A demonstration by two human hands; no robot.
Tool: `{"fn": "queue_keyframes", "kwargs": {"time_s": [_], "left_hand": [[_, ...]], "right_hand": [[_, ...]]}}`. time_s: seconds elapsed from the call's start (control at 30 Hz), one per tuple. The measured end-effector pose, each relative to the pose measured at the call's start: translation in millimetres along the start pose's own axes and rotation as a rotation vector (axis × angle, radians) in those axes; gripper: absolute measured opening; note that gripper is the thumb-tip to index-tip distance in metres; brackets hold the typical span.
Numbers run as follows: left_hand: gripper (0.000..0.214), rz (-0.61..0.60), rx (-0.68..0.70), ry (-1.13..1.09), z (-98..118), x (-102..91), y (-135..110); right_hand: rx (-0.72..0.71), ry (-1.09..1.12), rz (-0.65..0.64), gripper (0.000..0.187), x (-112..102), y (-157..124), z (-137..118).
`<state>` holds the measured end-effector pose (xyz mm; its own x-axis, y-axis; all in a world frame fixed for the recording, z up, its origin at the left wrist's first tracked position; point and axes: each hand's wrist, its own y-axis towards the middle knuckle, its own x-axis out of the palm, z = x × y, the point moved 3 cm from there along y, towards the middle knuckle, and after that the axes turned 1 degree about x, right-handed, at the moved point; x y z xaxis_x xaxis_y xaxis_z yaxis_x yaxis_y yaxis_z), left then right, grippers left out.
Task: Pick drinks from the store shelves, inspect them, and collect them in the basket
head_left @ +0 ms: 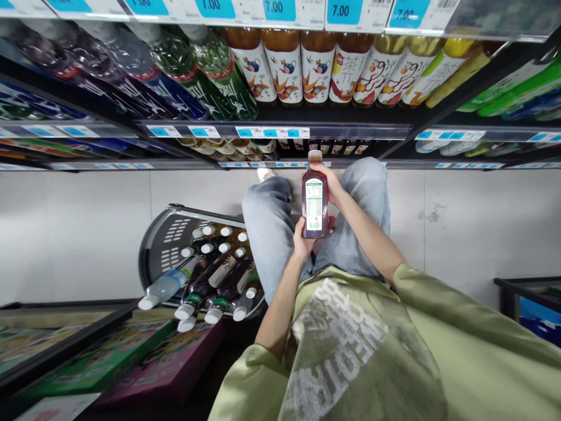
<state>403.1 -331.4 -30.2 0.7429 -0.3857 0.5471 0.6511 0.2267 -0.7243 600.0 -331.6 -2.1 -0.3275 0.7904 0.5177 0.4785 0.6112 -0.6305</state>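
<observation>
A dark drink bottle (pixel 314 199) is held between two denim-clad knees (pixel 367 181), cap pointing toward the shelf (pixel 350 131). The left hand (pixel 302 241) cups its base; the right hand (pixel 329 182) wraps the shoulder, fingers closed, some hidden behind. Gripping both ends seemingly steadies it, leaving the label (pixel 314 211) readable. Beside the left leg, a basket (pixel 144 257) holds bottles (pixel 218 280), packed close, probably to fit.

Held bottle (pixel 315 196): label's fine print (pixel 314 206) illegible.
</observation>
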Motion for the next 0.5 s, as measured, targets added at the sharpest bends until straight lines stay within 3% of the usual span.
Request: {"fn": "queue_keyframes", "kwargs": {"time_s": [0.5], "left_hand": [[0.068, -0.034, 0.030, -0.018, 0.9, 5.8, -0.6]], "right_hand": [[-0.016, 0.016, -0.013, 0.033, -4.5, 5.1, 4.5]]}}
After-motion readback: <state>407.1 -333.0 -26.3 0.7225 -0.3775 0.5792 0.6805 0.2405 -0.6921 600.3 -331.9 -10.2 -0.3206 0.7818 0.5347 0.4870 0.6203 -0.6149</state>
